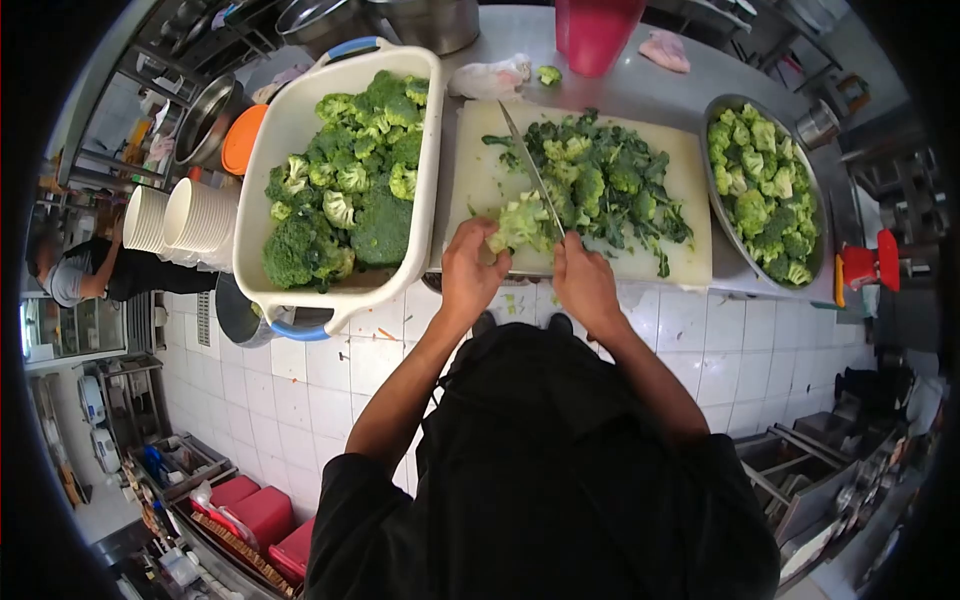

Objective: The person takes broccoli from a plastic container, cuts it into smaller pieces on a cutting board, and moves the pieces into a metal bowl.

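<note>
My left hand [474, 268] is closed around a piece of broccoli [524, 222] at the near left of a white cutting board [640, 262]. In my right hand [585, 280] is a long kitchen knife [533, 170], its blade slanting away and to the left, beside that piece. Broccoli florets and dark green leaves [640, 185] lie heaped on the board right of the blade. To the left stands a white tub [432, 150] with blue handles, holding large broccoli heads [345, 180]. A metal bowl [722, 205] of cut florets [762, 190] sits to the right.
A red container [597, 35], plastic bags [490, 77] and metal pots [430, 22] stand behind the board. White stacked tubs [198, 215] and an orange lid [242, 140] are left of the tub. Another person [85, 265] is at the far left. Scraps lie on the tiled floor [320, 370].
</note>
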